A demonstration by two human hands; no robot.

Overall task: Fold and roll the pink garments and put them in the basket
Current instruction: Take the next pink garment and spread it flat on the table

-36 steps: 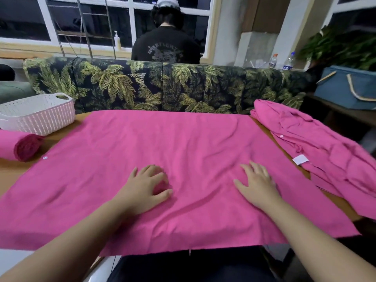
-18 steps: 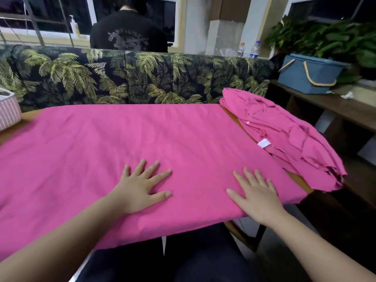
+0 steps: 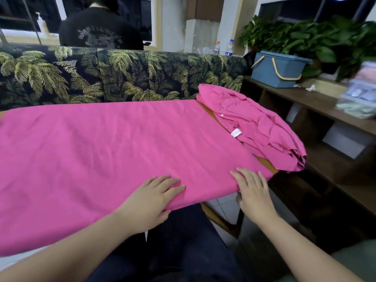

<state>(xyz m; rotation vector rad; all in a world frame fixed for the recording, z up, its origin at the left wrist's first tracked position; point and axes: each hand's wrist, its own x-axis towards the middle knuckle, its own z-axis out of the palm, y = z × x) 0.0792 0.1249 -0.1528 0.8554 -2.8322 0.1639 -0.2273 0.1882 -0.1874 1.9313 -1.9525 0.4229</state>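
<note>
A large pink garment (image 3: 114,147) lies spread flat over the table, its near edge hanging towards my lap. My left hand (image 3: 151,197) rests on its near edge with fingers straight, the thumb at the hem. My right hand (image 3: 253,192) lies flat at the garment's near right corner, fingers straight on the cloth and the thumb below the edge. A second pink garment (image 3: 252,125), crumpled, with a white label, lies on the table's right end. The white basket is out of view.
A palm-print sofa back (image 3: 122,76) runs behind the table, with a person in a black shirt (image 3: 99,31) beyond it. On the right stands a wooden shelf (image 3: 317,102) carrying a blue basket (image 3: 278,69), plants and a plastic box (image 3: 360,98). The table's bare right corner (image 3: 266,161) shows.
The view has swung right, so the white basket and the rolled garment have left the frame. Both hands have slid right and back to the garment's near right edge.
</note>
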